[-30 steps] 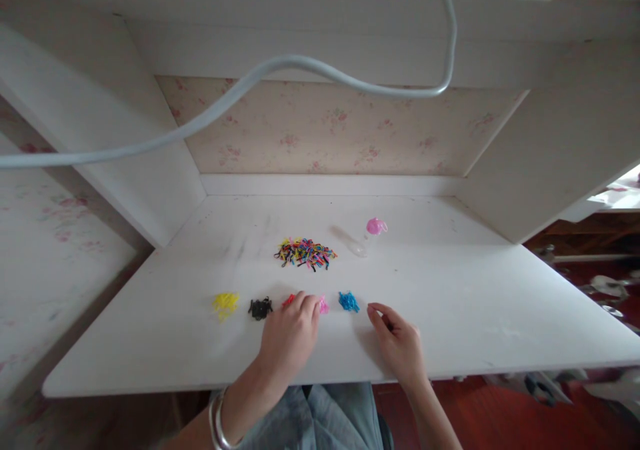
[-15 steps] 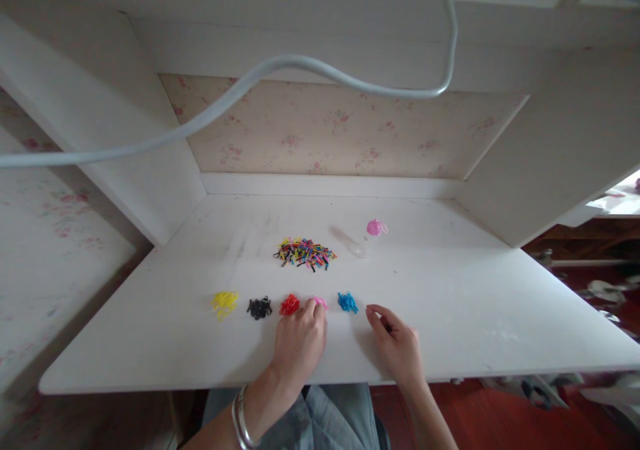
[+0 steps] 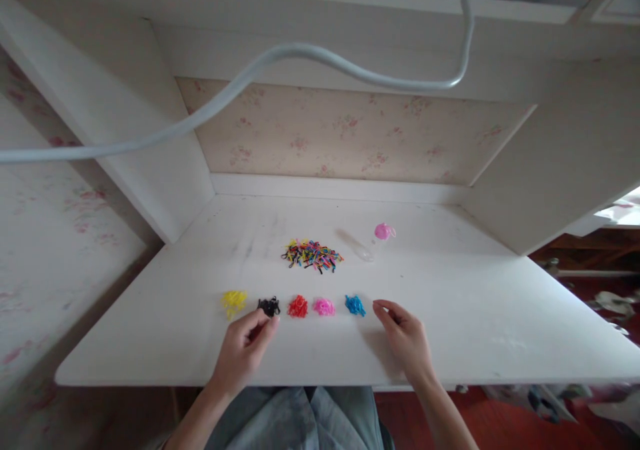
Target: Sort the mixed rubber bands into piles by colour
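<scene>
My left hand [image 3: 245, 347] hovers by the pile of black rubber bands [image 3: 270, 305], thumb and forefinger a little apart with nothing visible between them. My right hand [image 3: 407, 340] is closed in a pinch just right of the blue rubber bands [image 3: 355, 305]; whatever it pinches is too small to make out. Yellow rubber bands [image 3: 233, 301], red rubber bands [image 3: 298, 307] and pink rubber bands [image 3: 324, 307] lie in separate small piles along the same row. Behind them is a larger heap of mixed-colour rubber bands [image 3: 313, 255].
A clear tube-like container [image 3: 364, 251] lies on the white desk [image 3: 450, 317], near a pink lid-like piece [image 3: 384, 231]. Panels close the desk in at both sides and the back. A white cable [image 3: 310, 51] crosses the upper view.
My left hand has moved left from the pink pile to the black one, uncovering the pink and red bands. My right hand stays in its pinch beside the blue pile. The view has shifted slightly.
</scene>
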A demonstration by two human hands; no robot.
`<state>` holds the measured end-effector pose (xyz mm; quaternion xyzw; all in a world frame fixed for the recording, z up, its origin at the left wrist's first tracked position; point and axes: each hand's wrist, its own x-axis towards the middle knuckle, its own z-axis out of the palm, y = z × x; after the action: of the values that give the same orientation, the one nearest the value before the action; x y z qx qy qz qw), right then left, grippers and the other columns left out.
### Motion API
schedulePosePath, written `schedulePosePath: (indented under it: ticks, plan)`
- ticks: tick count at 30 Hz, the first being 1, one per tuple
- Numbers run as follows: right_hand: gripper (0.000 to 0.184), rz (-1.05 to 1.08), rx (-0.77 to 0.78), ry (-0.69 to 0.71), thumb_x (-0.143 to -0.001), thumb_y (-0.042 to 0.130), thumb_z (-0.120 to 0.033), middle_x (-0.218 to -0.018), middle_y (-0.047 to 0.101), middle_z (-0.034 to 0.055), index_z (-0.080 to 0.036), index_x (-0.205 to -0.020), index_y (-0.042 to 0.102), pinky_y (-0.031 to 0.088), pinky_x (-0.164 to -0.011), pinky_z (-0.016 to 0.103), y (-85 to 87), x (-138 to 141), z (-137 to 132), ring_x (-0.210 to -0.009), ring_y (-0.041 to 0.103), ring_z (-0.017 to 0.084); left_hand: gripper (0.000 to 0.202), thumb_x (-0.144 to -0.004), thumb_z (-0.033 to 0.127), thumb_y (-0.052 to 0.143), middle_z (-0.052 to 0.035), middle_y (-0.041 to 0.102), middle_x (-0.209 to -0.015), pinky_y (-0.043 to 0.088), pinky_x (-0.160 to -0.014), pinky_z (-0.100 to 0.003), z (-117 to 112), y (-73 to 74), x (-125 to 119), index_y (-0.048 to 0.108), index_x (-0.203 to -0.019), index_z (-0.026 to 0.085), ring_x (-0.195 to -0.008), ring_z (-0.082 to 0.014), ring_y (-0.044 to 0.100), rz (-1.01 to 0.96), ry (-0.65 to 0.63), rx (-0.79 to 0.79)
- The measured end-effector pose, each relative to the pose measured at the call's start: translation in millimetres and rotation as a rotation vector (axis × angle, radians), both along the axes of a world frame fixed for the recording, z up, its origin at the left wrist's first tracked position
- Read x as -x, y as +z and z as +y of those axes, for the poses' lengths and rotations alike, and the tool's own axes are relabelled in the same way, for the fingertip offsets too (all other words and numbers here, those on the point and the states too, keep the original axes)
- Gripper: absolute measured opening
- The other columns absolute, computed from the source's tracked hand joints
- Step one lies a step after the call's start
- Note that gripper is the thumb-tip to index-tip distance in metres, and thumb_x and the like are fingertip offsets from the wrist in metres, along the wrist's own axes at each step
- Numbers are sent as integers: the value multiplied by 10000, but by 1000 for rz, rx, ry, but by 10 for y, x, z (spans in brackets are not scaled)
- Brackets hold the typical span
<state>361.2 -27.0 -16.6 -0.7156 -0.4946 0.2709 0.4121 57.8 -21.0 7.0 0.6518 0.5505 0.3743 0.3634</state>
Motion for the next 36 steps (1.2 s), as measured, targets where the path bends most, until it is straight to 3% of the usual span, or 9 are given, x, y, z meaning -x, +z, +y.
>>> schedulePosePath:
  ticks: [3,7,9,12,19,24,29,36]
  plan:
    - [428,-119,-8,75,-802,497,-522,-510,493,-26,-167,-895,718,298,-450,201,193,139,177,-469,408,102,431,-838,478,468,62,244,-538,257,-479,-206,41,-124,150,295,-564,195,-506,-78,273,-99,80,70]
    - [349,-433,71,324,-873,421,-428,-625,625,-2,-244,-960,703,344,-535,198,445,531,496,-560,539,110,438,-841,472,467,66,228,-538,256,-485,-208,75,-235,203,271,-562,198,-503,-78,256,-169,136,99]
    - [340,-641,181,388,-898,379,-393,-761,678,9,-296,-1025,678,371,-603,208,495,725,680,-669,599,128,425,-846,454,470,63,231,-552,257,-497,-207,70,-258,212,274,-570,198,-522,-80,258,-165,113,92]
    - [361,-762,247,407,-904,356,-403,-917,689,50,-298,-1056,665,402,-685,261,478,926,937,-804,624,184,420,-850,439,471,59,228,-562,253,-507,-208,52,-276,231,260,-577,198,-542,-83,258,-132,77,87]
    - [407,-871,313,457,-927,300,-352,-1051,658,102,-213,-1031,668,421,-798,310,403,1080,1207,-955,606,222,419,-849,438,457,57,233,-552,252,-502,-206,55,-271,245,252,-574,197,-534,-83,265,-137,77,101]
    - [429,-898,356,461,-952,260,-365,-1072,648,125,-190,-1101,623,436,-804,330,417,1081,1188,-972,609,235,414,-841,431,470,60,252,-541,250,-496,-209,61,-241,232,267,-569,195,-517,-79,275,-114,64,95]
    - [370,-877,389,458,-939,328,-355,-1061,651,133,-195,-1086,628,425,-832,338,418,1034,1143,-979,609,231,424,-840,442,474,60,258,-533,249,-494,-210,57,-245,232,267,-566,194,-510,-78,284,-84,67,92]
    - [298,-704,298,432,-874,422,-306,-918,673,129,-161,-910,679,418,-723,294,368,930,1130,-860,616,224,426,-850,450,456,58,264,-533,249,-502,-211,61,-229,228,276,-563,192,-520,-83,297,-42,63,78]
